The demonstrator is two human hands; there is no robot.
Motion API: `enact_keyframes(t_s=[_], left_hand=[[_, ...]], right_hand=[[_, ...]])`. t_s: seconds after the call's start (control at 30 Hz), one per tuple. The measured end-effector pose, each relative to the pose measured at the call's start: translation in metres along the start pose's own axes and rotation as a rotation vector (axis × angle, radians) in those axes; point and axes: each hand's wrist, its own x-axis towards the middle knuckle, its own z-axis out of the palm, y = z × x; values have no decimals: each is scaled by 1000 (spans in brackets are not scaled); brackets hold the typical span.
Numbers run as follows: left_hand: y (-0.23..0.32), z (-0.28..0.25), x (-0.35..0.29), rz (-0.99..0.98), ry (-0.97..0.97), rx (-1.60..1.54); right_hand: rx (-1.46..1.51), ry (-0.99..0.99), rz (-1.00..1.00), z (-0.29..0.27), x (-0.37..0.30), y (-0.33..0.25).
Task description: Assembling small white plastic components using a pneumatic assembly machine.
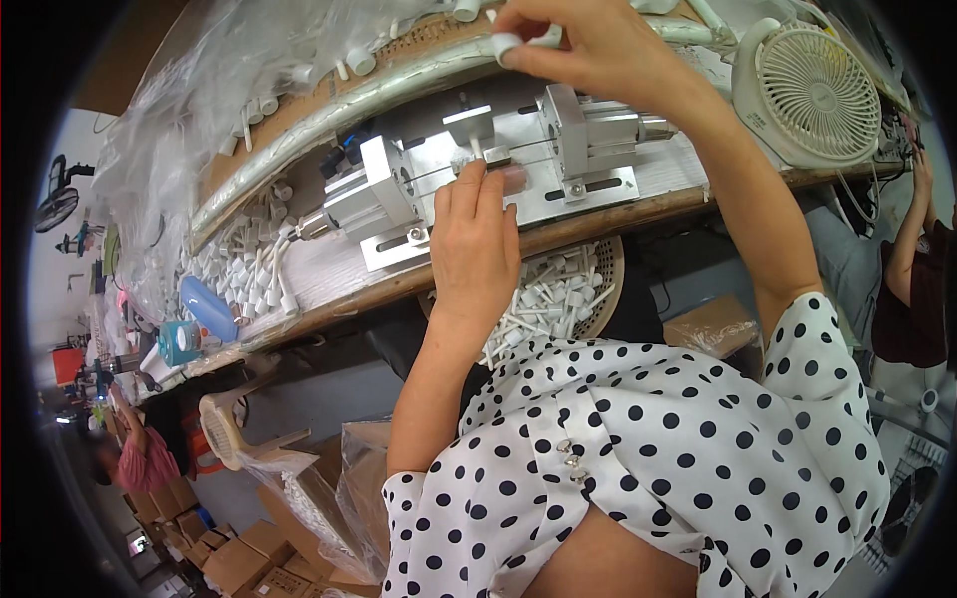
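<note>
My left hand [471, 229] reaches over the middle of a silver metal bench fixture [384, 179]. Its fingers are close together, and the fingertips press at a small white plastic stem [476, 148] in front of a metal block; the thumb side partly hides the grip. Two cylinder-like metal units face each other across this spot, with thin rods between them. Raised beyond the fixture, my right hand [598, 50] pinches a small white plastic cap [505, 46] between thumb and finger.
A white fan [812, 90] stands at the right. Loose white plastic parts [249, 269] pile up at the left, beside a blue case [207, 307]. A basket [608, 289] of similar parts sits below the bench edge. Other people work at far left and right.
</note>
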Motion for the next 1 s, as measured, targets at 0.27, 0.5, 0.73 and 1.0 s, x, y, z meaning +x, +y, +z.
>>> enact_keyframes(t_s=[0.27,0.5,0.73,1.0], left_hand=[[1,-7,3,26,-121,82],[-26,-29,41,45,-97,-108],[-116,-45,132,146,188,346],[-127,-53,152,71,178,459]], right_hand=[[212,138,-93,3,-40,-13],[357,31,-181,22,-70,-26],[91,-105,-377,69,-57,-31],[27,-6,-409,77,-51,-33]])
